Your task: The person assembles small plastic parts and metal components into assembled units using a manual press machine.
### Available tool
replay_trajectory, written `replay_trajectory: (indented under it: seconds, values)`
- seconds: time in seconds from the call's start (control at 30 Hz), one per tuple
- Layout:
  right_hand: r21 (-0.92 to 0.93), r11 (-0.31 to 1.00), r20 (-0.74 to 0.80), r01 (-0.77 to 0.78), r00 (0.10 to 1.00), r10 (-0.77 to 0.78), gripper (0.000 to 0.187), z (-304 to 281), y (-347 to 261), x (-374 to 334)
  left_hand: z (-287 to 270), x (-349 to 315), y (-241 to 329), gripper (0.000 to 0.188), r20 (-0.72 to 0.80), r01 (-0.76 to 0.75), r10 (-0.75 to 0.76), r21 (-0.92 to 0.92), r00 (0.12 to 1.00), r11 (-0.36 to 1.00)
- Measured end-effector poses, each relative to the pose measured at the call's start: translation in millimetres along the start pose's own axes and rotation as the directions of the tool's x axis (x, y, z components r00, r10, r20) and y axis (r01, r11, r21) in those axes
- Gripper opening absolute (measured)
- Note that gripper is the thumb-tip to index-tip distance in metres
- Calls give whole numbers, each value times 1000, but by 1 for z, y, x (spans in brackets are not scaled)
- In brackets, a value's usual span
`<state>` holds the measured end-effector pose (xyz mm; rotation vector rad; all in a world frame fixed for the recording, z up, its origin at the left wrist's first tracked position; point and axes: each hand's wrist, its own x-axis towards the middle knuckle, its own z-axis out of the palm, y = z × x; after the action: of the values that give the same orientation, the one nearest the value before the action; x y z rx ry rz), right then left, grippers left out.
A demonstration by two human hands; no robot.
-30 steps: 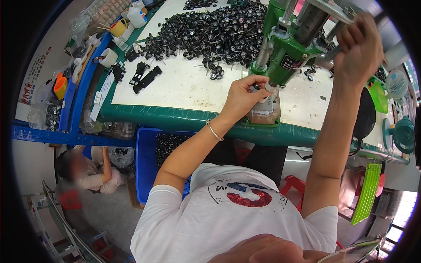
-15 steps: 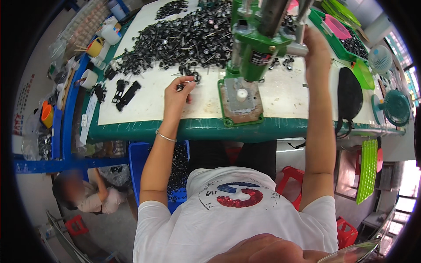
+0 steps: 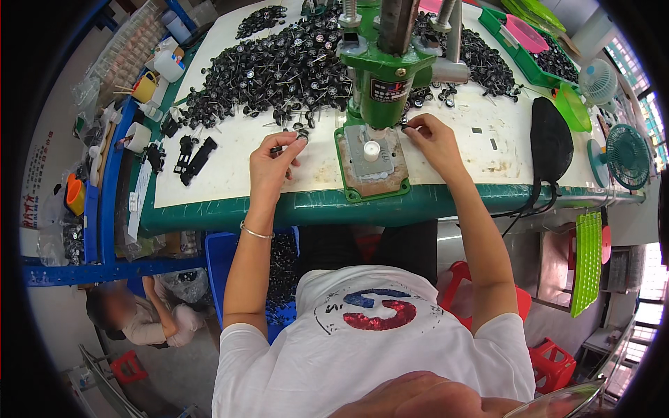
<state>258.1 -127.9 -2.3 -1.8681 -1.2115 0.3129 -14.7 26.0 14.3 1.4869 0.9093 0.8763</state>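
My left hand (image 3: 273, 164) is closed in a pinch on a small black wheel with an axle (image 3: 302, 137), left of the press. My right hand (image 3: 433, 141) is at the other side, its fingertips pinched at a small black wheel (image 3: 403, 126) beside the press base; the fingers partly hide it. Between the hands stands a green hand press (image 3: 387, 90). A white round fixture (image 3: 371, 150) sits upright on its metal base plate (image 3: 376, 180). A large heap of black wheels, many on thin axles (image 3: 279, 76), lies behind my left hand.
Black plastic parts (image 3: 200, 161) lie on the white tabletop at left. A black pouch-like thing (image 3: 552, 150) and a teal fan (image 3: 627, 157) are at right. A green tray (image 3: 498, 28) stands far right. A blue bin (image 3: 217, 261) is below the table edge; another person (image 3: 150, 313) sits lower left.
My right hand has come down from the press lever to the tabletop beside the base. My left hand stays left of the press with its wheel. The view has shifted slightly.
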Motion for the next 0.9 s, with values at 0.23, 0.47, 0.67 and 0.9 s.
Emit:
replay_trajectory:
  seconds: [0.23,0.47,0.67,0.9]
  values:
    - [-205,978,42,32,999,-24,18,-12,-16,-11,-8,-4,2,13,206,107,-54,-257,977,960]
    - [-432,888,-121,157,966,-230,20,-12,-14,4,4,-6,-3,11,345,348,-192,-477,919,807]
    - [-468,868,-121,165,961,-248,20,17,2,15,14,-5,-6,15,316,417,-296,-453,901,788]
    - [-32,979,-152,201,967,-204,24,-2,-16,2,20,-9,7,17,360,416,-261,-470,896,778]
